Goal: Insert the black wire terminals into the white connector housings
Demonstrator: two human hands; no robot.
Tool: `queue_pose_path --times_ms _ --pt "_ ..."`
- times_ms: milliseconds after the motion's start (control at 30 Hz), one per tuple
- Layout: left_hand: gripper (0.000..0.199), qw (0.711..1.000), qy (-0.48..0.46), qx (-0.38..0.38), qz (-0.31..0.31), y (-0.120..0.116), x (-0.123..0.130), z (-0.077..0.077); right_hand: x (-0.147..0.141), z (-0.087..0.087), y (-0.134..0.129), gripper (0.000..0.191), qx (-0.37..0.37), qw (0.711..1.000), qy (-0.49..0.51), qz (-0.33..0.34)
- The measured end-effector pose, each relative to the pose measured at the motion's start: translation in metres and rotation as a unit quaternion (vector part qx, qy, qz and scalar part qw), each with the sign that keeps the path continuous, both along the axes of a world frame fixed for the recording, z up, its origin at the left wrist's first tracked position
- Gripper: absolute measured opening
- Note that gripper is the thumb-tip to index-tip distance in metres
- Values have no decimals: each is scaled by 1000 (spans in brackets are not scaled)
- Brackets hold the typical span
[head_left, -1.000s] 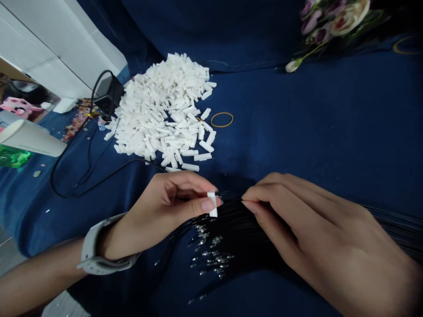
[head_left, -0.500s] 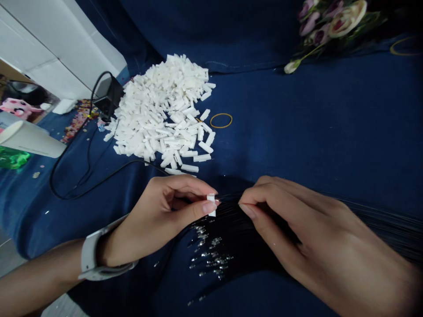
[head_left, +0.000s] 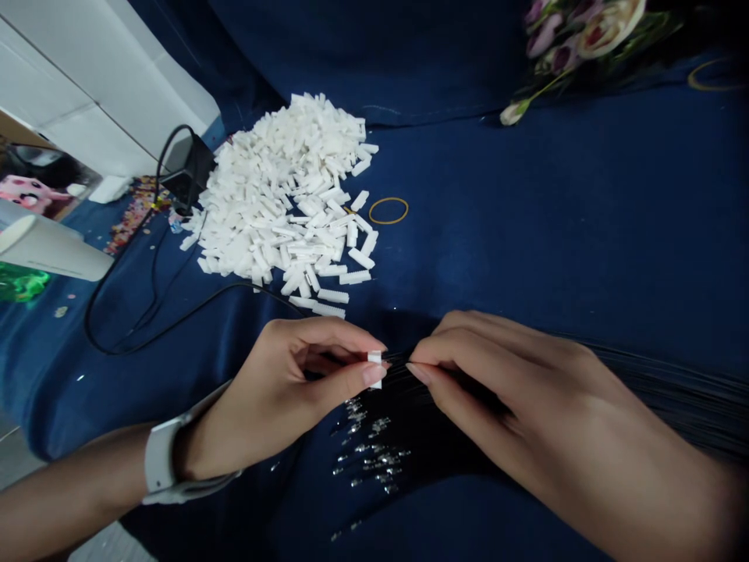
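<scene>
Between thumb and forefinger, my left hand (head_left: pixel 304 382) pinches a small white connector (head_left: pixel 375 381), held upright. Just to its right, my right hand (head_left: pixel 515 398) is closed in a pinch on thin black wires (head_left: pixel 398 361), its fingertips a short gap from the connector. Whether a wire end sits inside the connector cannot be made out. Below the hands, a bundle of black wires (head_left: pixel 433 437) ends in several shiny metal tips (head_left: pixel 380 460). The bundle runs off to the right beneath my right hand.
A large heap of white connectors (head_left: pixel 281 195) lies on the dark blue cloth (head_left: pixel 527 218). Beside it are a rubber band (head_left: pixel 388 211) and a black adapter (head_left: pixel 190 172) with a cable. A paper cup (head_left: pixel 55 248) is at the left, flowers (head_left: pixel 579 39) at the upper right.
My right hand has moved left, closer to the white connector. My left hand keeps its pinch on the connector, nearly in the same place. The whole view has shifted slightly.
</scene>
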State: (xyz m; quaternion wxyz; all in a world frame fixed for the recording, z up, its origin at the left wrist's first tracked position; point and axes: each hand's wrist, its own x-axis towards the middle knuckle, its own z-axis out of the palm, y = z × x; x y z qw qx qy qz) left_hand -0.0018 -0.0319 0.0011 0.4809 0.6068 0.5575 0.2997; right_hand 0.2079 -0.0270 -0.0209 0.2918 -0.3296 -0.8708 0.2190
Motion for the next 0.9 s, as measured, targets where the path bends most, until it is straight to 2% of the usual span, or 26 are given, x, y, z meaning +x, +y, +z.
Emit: queue_pose_path --times_ms 200,433,633,800,900 --pt "5 1000 3 4 -17 -2 3 0 3 -1 -1 30 -10 999 -22 35" --pt "7 1000 0 11 -15 -3 5 0 -2 -1 1 24 -36 999 -16 36" --pt "5 999 -1 27 -22 -3 4 -2 -3 2 0 21 -38 999 -2 0" --pt "8 999 -11 46 -19 -6 5 0 -5 5 -4 25 -44 999 -8 26" --pt "9 996 11 86 -34 -8 5 3 -6 5 -4 27 -38 998 -19 43"
